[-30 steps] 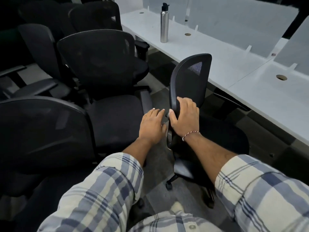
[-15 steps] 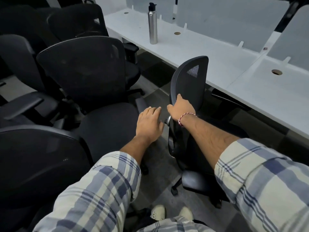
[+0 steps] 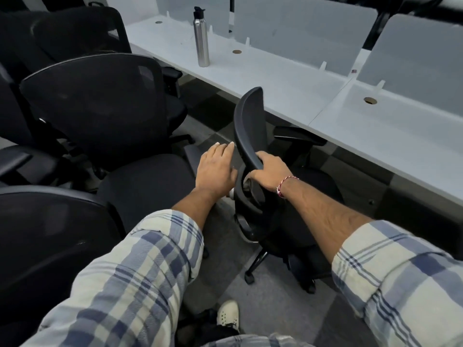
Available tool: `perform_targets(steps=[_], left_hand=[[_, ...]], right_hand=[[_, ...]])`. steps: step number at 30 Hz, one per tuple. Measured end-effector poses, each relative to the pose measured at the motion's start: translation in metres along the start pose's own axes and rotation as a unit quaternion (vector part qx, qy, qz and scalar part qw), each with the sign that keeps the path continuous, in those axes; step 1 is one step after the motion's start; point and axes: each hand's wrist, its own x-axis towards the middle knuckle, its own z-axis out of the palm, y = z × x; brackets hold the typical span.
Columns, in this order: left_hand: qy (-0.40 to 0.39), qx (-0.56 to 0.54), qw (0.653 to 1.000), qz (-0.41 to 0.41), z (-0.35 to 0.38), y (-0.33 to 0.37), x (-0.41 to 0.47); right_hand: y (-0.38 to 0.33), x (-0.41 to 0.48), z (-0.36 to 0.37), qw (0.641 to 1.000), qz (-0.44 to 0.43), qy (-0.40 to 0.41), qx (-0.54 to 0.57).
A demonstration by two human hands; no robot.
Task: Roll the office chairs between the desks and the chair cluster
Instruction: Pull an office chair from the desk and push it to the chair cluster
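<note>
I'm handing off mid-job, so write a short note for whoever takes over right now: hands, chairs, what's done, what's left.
Right hand: closed on the lower backrest edge of the chair by the desk.
Left hand: open, flat, just left of that backrest; contact unclear.
That chair stands edge-on beside the white desk, its armrest at the desk edge.
Chair cluster sits to the left, packed close.
A steel bottle stands on the desk.
Done: one chair in hand at the desk.
Left: roll it to its place, then move the others.

A steel bottle [image 3: 201,38] stands upright before frosted partitions [image 3: 300,26].
</note>
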Motion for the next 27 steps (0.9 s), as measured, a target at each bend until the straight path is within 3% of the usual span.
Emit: perform_targets(steps=[8, 15, 20, 24, 27], left_hand=[[0.008, 0.076, 0.992, 0.101, -0.001, 0.065, -0.032], [-0.017, 0.1, 0.979, 0.176, -0.001, 0.114, -0.062], [-0.033, 0.1, 0.97, 0.219, -0.004, 0.134, -0.064], [-0.075, 0.089, 0.964, 0.24, -0.008, 0.145, -0.056], [-0.125, 0.111, 0.956, 0.241, -0.011, 0.151, -0.045]], right_hand=[[0.052, -0.083, -0.054, 0.995, -0.009, -0.098, -0.034], [0.071, -0.131, -0.111, 0.947, 0.037, -0.17, -0.271], [0.081, -0.142, -0.096, 0.953, -0.027, -0.09, -0.289], [0.102, -0.154, -0.086, 0.924, -0.006, 0.011, -0.382], [0.112, -0.164, -0.092, 0.918, -0.002, 0.016, -0.396]])
